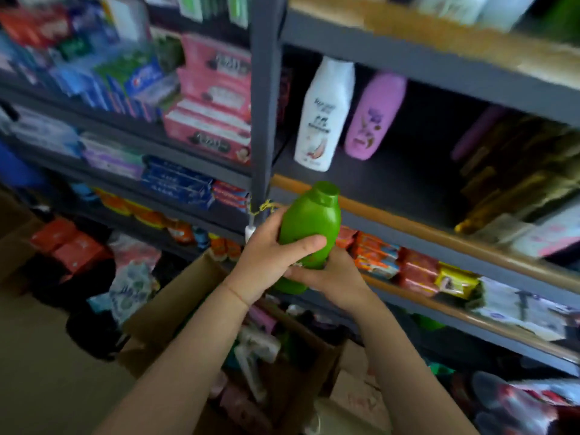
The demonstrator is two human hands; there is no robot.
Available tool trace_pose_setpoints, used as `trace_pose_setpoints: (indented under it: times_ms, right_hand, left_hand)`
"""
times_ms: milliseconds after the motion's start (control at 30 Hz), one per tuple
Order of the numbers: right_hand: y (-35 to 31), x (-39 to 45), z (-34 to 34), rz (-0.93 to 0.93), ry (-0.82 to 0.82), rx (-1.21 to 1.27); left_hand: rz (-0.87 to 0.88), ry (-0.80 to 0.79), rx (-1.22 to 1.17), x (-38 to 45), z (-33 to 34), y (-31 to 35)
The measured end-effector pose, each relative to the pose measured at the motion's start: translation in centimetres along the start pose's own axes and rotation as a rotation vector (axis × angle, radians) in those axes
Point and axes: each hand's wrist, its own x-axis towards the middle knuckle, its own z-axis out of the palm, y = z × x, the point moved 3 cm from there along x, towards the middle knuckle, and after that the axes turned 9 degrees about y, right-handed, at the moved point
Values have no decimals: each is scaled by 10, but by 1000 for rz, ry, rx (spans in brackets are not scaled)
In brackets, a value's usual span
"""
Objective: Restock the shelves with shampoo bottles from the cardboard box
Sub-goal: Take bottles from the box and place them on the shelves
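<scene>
Green plastic stands out at the centre: one green shampoo bottle (309, 227), cap uppermost, held in front of the dark metal shelves (439, 70). Behind it, on a shelf board, stand two more bottles side by side and touching or nearly so: one white bottle (324, 114) and one purple bottle (375, 116). Below the arms sits one open cardboard box (175, 312) with mixed packets and bottles inside, too blurred to count.

Both hands are on the green bottle. The left hand (270, 262) wraps its middle, the thumb laid across the front and the fingers curled round the far side. The right hand (332, 277) grips the lower part from beneath and to the right, fingers curled under the base, so the bottle is clasped between the two palms above the box and just below the shelf with the wooden front edge (408, 221).

The shelving is a grey upright frame (265, 105) that splits two bays. The left bay carries stacked toothpaste cartons (131, 80) in blue, green and pink; the right bay holds the bottles, with rows of small soap packets (417, 271) on the board beneath. Dark bags (91, 328) lie on the tan floor (40, 356) to the left of the box.
</scene>
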Motion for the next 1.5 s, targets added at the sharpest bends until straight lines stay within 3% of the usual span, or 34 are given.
trace_pose_setpoints:
  times_ms: [133,233,300,367,500,767,933,1100,1500]
  right_hand:
    - [-35,19,-61,-145,178,11]
    - [-41,40,-94,-201,330,55]
    - [-38,58,-109,-203,373,69]
    - [-34,76,-118,-187,438,39]
    - [-28,107,-127,-122,502,-38]
    - [-36,157,-128,-89,448,-192]
    - [-41,164,-129,-68,495,-297]
    - [-30,164,-129,-13,582,-294]
    - [-31,174,-122,-4,578,-310]
  left_hand:
    - [115,-23,38,29,41,39]
    - [85,122,130,55,50,39]
    - [179,162,339,69,58,33]
    - [300,71,609,81,70,21]
    - [250,-25,931,96,67,-16]
    - [259,-4,841,100,63,-23]
    - [273,16,804,100,61,-28]
    - [261,21,811,103,61,-31]
    - [255,47,847,102,63,-30]
